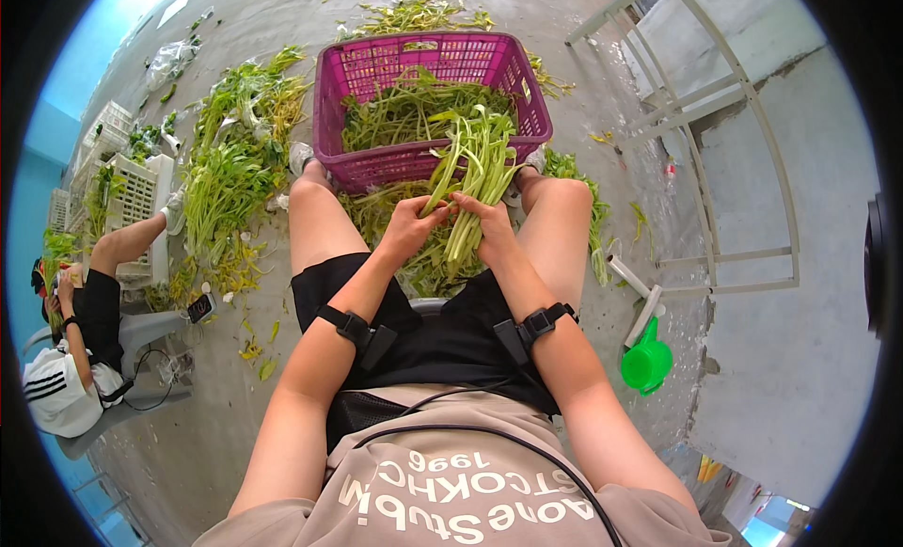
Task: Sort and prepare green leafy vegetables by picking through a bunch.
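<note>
My right hand (494, 226) is wrapped around a bunch of long pale-green vegetable stalks (480, 166). Leaves trimmed short or folded show at the bunch's far end, which overlaps the near rim of a magenta plastic crate (384, 155). My left hand (415, 226) pinches a single stalk (443, 184) at the bunch's left side, its fingertips close to my right thumb. Inside the crate lies a tangled heap of green stems and leaves (409, 113). More loose greens (423, 265) cover the floor between my legs, below both hands.
At left, a large pile of leafy greens (229, 173) lies on the floor near white plastic crates (134, 187). Another person (77, 363) sits there holding greens. To the right are a metal frame (769, 159), white pipe pieces (643, 314) and a green plastic vessel (647, 363).
</note>
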`<move>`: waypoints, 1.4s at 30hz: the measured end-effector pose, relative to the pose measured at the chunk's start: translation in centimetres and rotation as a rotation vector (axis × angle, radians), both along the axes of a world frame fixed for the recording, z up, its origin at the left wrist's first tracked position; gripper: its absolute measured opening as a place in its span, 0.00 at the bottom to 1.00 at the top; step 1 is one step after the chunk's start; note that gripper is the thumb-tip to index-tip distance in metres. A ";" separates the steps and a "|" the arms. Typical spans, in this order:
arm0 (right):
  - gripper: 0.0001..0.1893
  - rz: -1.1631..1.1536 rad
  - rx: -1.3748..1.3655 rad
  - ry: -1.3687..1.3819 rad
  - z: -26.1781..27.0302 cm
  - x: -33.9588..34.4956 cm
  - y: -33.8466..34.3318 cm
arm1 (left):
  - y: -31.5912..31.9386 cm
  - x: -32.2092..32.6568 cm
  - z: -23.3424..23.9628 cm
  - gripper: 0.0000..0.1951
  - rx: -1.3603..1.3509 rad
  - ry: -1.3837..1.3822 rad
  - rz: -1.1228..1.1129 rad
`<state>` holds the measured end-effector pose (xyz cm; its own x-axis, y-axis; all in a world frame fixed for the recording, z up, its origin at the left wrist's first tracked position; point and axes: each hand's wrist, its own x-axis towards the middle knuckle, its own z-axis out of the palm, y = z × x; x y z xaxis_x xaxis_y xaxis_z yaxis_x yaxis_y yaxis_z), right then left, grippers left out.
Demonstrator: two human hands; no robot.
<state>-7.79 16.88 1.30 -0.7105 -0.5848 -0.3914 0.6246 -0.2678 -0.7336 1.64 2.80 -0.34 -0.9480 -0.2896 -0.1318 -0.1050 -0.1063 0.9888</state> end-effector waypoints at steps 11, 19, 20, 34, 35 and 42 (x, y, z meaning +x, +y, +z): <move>0.08 -0.146 0.009 -0.004 -0.2 -0.2 0.0 | -0.1 0.0 -0.1 0.11 0.051 -0.134 0.050; 0.09 -0.060 0.000 -0.018 0.1 0.3 -0.4 | 0.1 0.1 0.4 0.11 0.103 -0.129 0.061; 0.09 -0.061 -0.001 -0.018 0.1 0.3 -0.3 | 0.1 0.0 0.4 0.11 0.104 -0.137 0.058; 0.09 -0.044 -0.017 -0.033 -0.7 0.1 -0.2 | 0.1 0.1 0.1 0.11 0.314 -0.243 -0.028; 0.09 -0.043 -0.015 -0.033 -0.6 0.1 -0.1 | 0.1 0.1 0.2 0.10 0.325 -0.241 -0.041; 0.09 0.004 0.020 -0.011 -0.7 0.1 -0.2 | 0.6 0.1 0.7 0.09 0.333 -0.137 -0.007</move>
